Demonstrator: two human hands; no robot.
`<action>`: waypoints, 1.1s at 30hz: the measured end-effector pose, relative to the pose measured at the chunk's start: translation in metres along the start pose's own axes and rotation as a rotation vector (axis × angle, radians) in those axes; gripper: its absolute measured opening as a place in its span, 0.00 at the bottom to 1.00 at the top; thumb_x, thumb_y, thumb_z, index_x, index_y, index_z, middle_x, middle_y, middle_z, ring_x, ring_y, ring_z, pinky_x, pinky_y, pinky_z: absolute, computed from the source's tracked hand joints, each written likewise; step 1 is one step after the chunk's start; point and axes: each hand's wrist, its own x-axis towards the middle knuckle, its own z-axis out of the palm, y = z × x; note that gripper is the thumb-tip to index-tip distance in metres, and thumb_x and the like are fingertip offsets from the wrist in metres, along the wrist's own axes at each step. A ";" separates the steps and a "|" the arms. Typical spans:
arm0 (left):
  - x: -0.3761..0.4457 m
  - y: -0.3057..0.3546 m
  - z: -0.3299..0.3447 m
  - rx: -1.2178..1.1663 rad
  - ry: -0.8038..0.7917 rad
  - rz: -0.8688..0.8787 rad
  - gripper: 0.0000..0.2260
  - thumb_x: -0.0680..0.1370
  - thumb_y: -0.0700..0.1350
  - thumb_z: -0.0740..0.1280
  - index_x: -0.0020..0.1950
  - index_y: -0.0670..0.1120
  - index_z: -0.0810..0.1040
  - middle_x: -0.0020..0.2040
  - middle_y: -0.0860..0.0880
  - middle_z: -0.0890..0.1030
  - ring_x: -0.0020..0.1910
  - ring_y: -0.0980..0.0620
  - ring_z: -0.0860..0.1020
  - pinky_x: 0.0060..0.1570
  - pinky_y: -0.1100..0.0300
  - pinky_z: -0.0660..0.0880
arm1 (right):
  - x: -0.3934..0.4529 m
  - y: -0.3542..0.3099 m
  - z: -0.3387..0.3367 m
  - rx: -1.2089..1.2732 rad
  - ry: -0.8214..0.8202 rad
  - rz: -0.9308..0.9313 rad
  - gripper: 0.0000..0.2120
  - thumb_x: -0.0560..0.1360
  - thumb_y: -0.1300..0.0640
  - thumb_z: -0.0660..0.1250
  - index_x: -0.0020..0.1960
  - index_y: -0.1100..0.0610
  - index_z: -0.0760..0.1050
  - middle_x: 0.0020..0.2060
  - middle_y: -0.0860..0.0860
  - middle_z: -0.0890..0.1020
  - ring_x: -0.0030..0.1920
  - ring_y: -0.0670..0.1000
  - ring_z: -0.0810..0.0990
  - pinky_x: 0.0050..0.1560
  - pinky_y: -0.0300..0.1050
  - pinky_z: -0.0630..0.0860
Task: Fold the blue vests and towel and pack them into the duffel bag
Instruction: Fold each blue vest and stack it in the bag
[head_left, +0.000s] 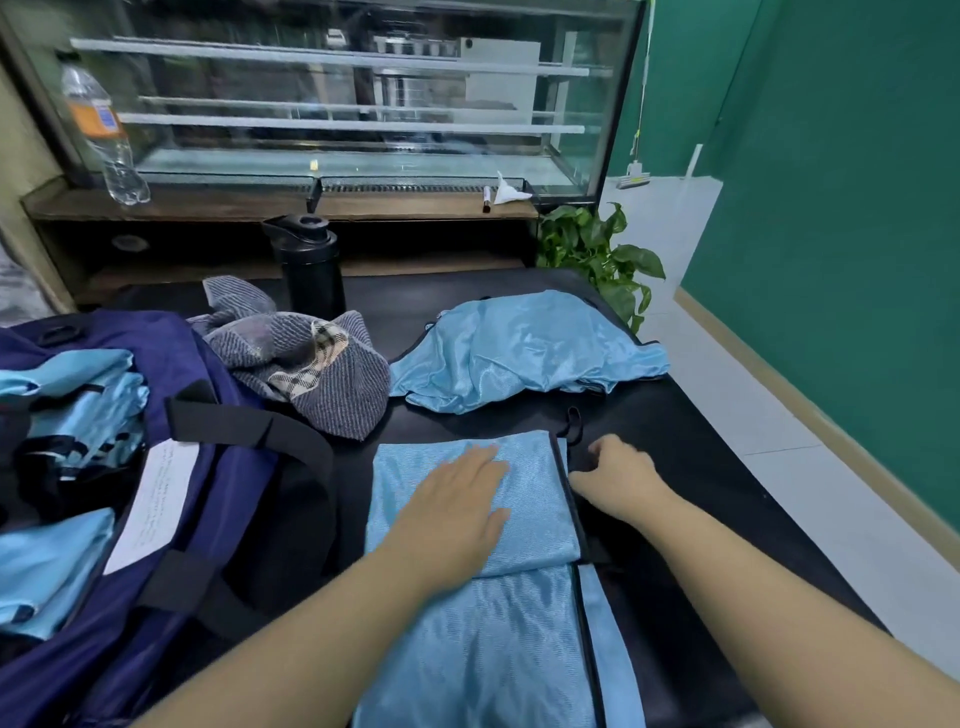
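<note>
A: What is on the far left?
B: A dark blue bag (208, 364). It is open, and folded blue vests (78, 410) lie inside it. A white tag (156, 506) sits on its side.

A: What is next to the bag?
B: A gray towel (311, 374), all bunched up on the black counter (701, 441). It touches the bag. A black bottle (310, 265) stands behind it.

A: Where are the hands?
B: The left hand (457, 514) lies flat on a folded vest (467, 597) near the front of the counter. Its fingers (488, 457) are straight and close together, and they press the cloth.

A: And the other hand?
B: The right hand (618, 478) is just beside that vest's black edge. Its fingers are curled down at the edge, but I cannot tell if they hold it.

A: Anything more to the right?
B: One more vest (524, 353) lies crumpled at the back, well apart from the hands. A green plant (597, 249) pokes up behind it.
</note>
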 end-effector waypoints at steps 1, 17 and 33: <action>0.005 0.007 0.006 -0.003 -0.017 -0.010 0.24 0.83 0.52 0.51 0.78 0.50 0.49 0.78 0.54 0.46 0.77 0.55 0.43 0.75 0.56 0.41 | 0.006 0.001 0.001 0.048 -0.054 0.018 0.21 0.73 0.49 0.66 0.64 0.55 0.71 0.61 0.52 0.75 0.64 0.56 0.70 0.61 0.49 0.71; 0.015 0.006 0.039 0.085 -0.078 0.024 0.26 0.76 0.65 0.38 0.74 0.67 0.42 0.78 0.57 0.38 0.75 0.51 0.33 0.73 0.47 0.33 | 0.028 0.037 -0.006 -0.167 0.282 -0.294 0.12 0.81 0.52 0.59 0.55 0.51 0.80 0.51 0.51 0.83 0.52 0.56 0.77 0.49 0.49 0.73; 0.024 -0.003 0.036 -0.465 0.121 0.012 0.21 0.81 0.40 0.55 0.74 0.49 0.64 0.75 0.55 0.62 0.77 0.52 0.51 0.76 0.54 0.44 | 0.005 -0.085 0.005 -0.520 -0.012 -0.535 0.15 0.76 0.64 0.60 0.62 0.59 0.72 0.59 0.56 0.77 0.60 0.57 0.75 0.56 0.49 0.71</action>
